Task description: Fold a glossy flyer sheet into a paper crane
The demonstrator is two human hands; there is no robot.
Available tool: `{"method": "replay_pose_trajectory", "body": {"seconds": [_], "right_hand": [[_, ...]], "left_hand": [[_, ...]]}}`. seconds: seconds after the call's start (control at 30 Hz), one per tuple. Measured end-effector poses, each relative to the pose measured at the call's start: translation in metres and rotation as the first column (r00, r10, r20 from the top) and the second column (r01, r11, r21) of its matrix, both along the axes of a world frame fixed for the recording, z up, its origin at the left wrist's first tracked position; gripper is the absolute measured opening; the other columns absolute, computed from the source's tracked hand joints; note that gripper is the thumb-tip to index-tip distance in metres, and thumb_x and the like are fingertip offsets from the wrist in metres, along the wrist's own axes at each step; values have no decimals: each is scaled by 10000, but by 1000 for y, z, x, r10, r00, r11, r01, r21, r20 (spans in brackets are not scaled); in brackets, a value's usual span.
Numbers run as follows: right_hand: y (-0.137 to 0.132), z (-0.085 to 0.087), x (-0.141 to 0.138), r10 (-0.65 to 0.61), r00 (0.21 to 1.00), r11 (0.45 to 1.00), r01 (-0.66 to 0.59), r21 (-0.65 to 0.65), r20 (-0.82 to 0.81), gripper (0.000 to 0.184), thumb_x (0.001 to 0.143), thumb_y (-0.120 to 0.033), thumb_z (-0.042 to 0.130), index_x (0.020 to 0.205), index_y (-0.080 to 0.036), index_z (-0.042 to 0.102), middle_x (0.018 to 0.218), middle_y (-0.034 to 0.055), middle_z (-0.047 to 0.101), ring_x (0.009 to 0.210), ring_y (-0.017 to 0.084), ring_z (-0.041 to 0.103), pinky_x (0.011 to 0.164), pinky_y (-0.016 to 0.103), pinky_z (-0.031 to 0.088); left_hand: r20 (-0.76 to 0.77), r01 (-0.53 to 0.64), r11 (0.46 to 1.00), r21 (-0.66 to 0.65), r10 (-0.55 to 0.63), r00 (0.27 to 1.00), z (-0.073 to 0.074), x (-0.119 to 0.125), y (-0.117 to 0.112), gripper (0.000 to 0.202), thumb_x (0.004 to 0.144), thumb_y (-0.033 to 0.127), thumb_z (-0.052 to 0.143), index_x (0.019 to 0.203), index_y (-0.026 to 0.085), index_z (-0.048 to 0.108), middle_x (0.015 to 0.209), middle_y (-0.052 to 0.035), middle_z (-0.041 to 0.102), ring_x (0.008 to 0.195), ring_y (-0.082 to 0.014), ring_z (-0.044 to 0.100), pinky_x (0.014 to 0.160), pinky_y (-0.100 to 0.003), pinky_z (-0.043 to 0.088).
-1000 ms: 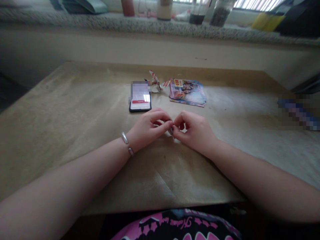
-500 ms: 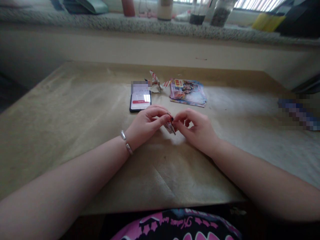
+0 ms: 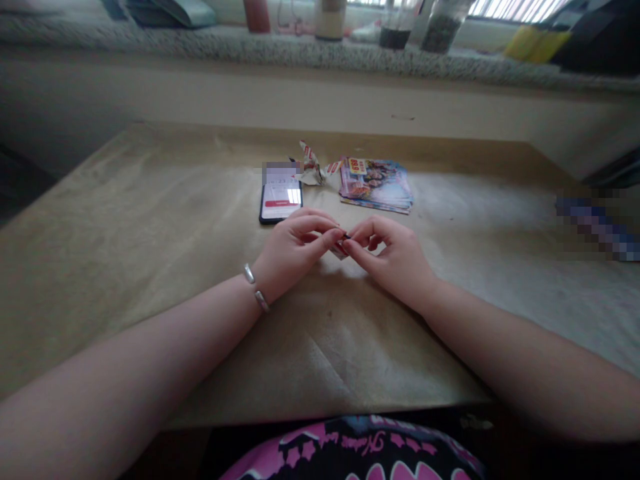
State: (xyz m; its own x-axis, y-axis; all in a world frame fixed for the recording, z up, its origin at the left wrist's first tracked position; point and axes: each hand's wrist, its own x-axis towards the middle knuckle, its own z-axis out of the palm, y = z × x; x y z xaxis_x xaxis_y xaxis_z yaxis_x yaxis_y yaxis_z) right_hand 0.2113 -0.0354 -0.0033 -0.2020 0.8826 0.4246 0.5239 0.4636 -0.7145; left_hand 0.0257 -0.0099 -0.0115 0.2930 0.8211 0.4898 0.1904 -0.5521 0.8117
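Both my hands meet over the middle of the table. My left hand (image 3: 305, 240), with a silver open bangle (image 3: 256, 288) at its wrist, pinches a small whitish and red packet (image 3: 339, 251) between thumb and fingers. My right hand (image 3: 387, 247) is closed in a pinch at the packet's upper edge, by a small dark spot. Most of the packet is hidden behind the fingers, and its kind is too small to tell. Just beyond my left hand lies a phone (image 3: 281, 205) with its screen lit.
A crumpled white and red wrapper (image 3: 314, 172) lies beside the phone. To its right is a stack of colourful printed packets (image 3: 377, 183). A blurred bluish item (image 3: 600, 230) is at the right edge. Bottles and jars (image 3: 443, 27) stand on the stone windowsill (image 3: 280, 50).
The packet has tilted up and drawn in between my fingers, so less of it shows. My right thumb and fingertips have shifted slightly left, against my left fingertips.
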Motion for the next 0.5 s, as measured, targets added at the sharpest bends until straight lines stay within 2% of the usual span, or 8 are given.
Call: {"method": "replay_pose_trajectory", "body": {"seconds": [0.33, 0.5], "right_hand": [[2, -1, -1, -20, 1000, 1000, 20, 3, -4, 209, 808, -306, 652, 660, -211, 538, 669, 5, 601, 621, 136, 518, 585, 304, 383], [4, -4, -1, -23, 1000, 999, 23, 33, 5, 209, 801, -282, 647, 656, -217, 511, 667, -7, 580, 610, 125, 502, 573, 294, 382]], "left_hand": [[-49, 9, 1000, -15, -10, 999, 4, 1, -2, 214, 827, 369, 675, 784, 167, 731, 893, -58, 665, 820, -132, 616, 719, -232, 550], [9, 24, 997, -76, -23, 1000, 4, 2, -3, 195, 810, 345, 689, 814, 152, 715, 878, -55, 646, 800, -128, 624, 699, -228, 554]]}}
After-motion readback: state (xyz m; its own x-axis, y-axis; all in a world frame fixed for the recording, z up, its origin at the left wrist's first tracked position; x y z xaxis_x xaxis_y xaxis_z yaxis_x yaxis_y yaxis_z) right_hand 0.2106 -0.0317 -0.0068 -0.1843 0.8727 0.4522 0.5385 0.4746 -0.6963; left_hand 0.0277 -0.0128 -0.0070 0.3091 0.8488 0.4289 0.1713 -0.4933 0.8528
